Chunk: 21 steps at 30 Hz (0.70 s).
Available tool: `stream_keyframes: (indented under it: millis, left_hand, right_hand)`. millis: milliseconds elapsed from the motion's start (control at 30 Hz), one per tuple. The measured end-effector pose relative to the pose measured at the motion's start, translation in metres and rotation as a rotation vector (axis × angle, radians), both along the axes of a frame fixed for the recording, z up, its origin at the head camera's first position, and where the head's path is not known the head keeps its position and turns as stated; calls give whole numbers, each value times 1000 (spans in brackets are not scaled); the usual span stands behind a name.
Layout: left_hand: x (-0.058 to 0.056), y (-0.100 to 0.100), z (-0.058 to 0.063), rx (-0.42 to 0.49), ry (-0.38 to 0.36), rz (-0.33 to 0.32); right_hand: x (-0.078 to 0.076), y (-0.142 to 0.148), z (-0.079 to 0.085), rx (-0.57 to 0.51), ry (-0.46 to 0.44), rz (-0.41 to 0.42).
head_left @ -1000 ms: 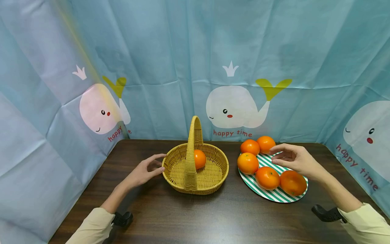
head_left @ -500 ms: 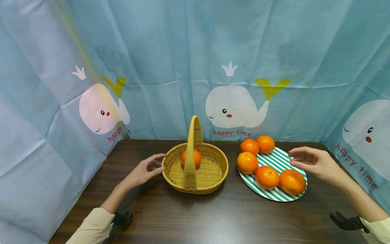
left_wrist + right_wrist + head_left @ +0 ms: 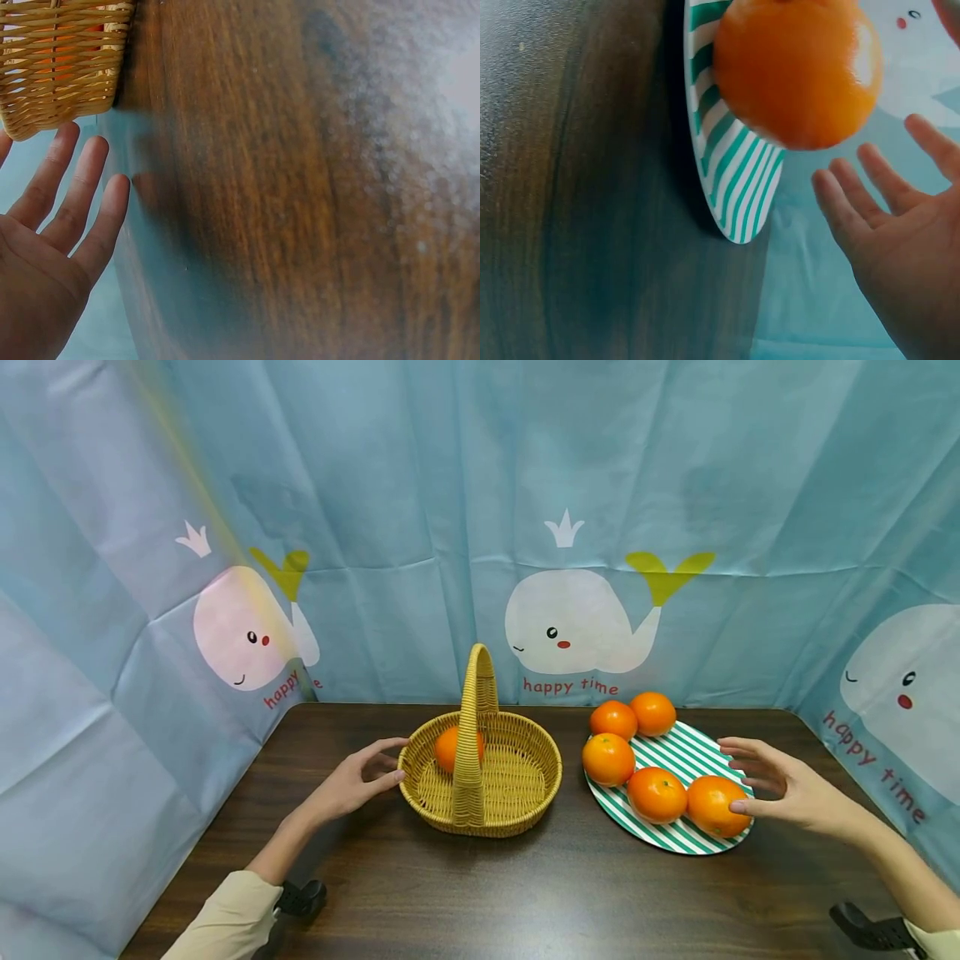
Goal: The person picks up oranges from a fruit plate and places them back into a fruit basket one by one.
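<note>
A yellow wicker basket (image 3: 517,777) with a tall arched handle stands on the table; inside it lies one orange (image 3: 447,749), partly behind the handle. My left hand (image 3: 362,781) touches the basket's left rim with its fingertips, fingers spread and relaxed; in the left wrist view the fingers reach the woven wall. On the right, a green-and-white striped plate (image 3: 697,752) carries several oranges. My right hand (image 3: 798,789) is spread at the plate's right edge, its thumb overlapping the nearest orange (image 3: 712,806) in the head view. The right wrist view shows that orange (image 3: 799,71) with the fingers apart from it.
The dark wooden table (image 3: 510,893) runs back to a light blue curtain (image 3: 420,527) printed with whales. Two oranges (image 3: 613,720) sit at the plate's back left edge, close to the curtain. The table's bare wood separates the basket from the plate.
The orange in the basket has rolled left, past the handle. My right hand has moved right from above the plate, then lowered toward the plate's right-front orange. My left hand has stayed still.
</note>
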<state>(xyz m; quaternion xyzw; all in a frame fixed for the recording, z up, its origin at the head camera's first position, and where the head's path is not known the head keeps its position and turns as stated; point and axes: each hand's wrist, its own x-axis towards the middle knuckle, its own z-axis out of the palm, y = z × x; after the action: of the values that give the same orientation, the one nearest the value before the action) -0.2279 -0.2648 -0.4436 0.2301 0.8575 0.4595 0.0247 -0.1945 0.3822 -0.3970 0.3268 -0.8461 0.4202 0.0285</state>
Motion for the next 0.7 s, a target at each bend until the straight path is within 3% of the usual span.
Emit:
stream_keyframes:
  millis: [433, 700]
  left_hand:
    - [0, 0, 1, -9, -2, 0]
    - [1, 1, 1, -10, 0, 3]
  right_hand:
    - [-2, 0, -18, 71, -54, 57]
    - [-6, 4, -15, 22, -98, 113]
